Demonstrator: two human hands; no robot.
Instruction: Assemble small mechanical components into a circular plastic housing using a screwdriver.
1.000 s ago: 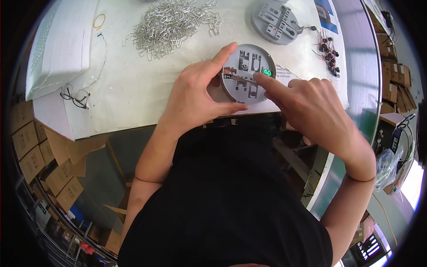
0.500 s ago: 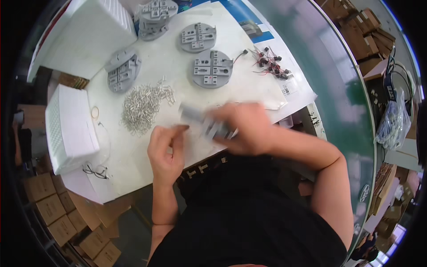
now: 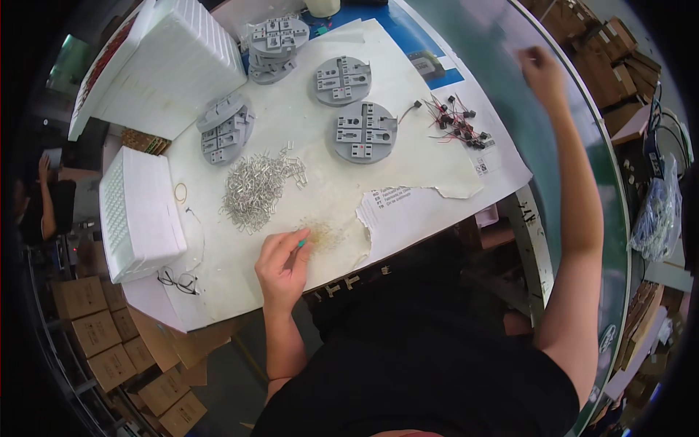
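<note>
My left hand (image 3: 282, 271) is pinched near the table's front edge. A small teal piece (image 3: 301, 242) shows between thumb and forefinger; its kind is too small to make out. Away to the far right, my right hand (image 3: 545, 76) reaches over the green belt. Its fingers look bent but are blurred, and no object shows in it. Just beyond my left hand lies a heap of small silvery metal clips (image 3: 255, 189). Two round grey slotted plastic bases (image 3: 365, 132) lie farther off, one behind the other, the nearer with a wired black part at its edge.
More grey bases are stacked (image 3: 278, 36) at the back, and others lean (image 3: 226, 131) at the left. White foam boxes (image 3: 145, 218) line the left side. Black parts with red wires (image 3: 460, 124) lie right of the bases. The green belt (image 3: 582, 182) runs along the right.
My right hand has swung from beside my left hand out over the belt at the far right. The grey object it held is out of sight. My left hand stays pinched near the front edge.
</note>
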